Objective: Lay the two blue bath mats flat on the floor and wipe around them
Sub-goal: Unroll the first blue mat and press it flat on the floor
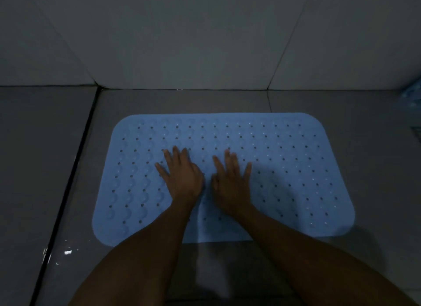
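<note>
**Both palms press the first mat flat**

You have the light blue rubber bath mat with rounded corners and rows of small holes point(284, 169) lying on the grey tiled floor point(57, 169), close to the grey tiled wall point(205, 44) but not touching it. Its long side runs parallel to the wall, so it sits straight in the corner of the room.

Your left hand point(182, 176) and your right hand point(230, 180) rest side by side on the middle of the mat, almost touching each other. On both hands the fingers are straight and spread, and they grasp nothing; the palms lie flat on the rubber. I judge that you hold them like this to push the mat down so that it sticks to the tile and no bump stays in the centre.

The mat already looks flat from edge to edge. A dark joint line point(75, 169) in the floor runs just beside its left edge, and some wet shine shows on the tile at the lower left.

At the far right edge of the view a pale blue patterned object point(413, 94) leans by the wall. It may be the second mat, but it is too cut off to tell. The wiping around the mats is not yet begun, in my judgement.
</note>
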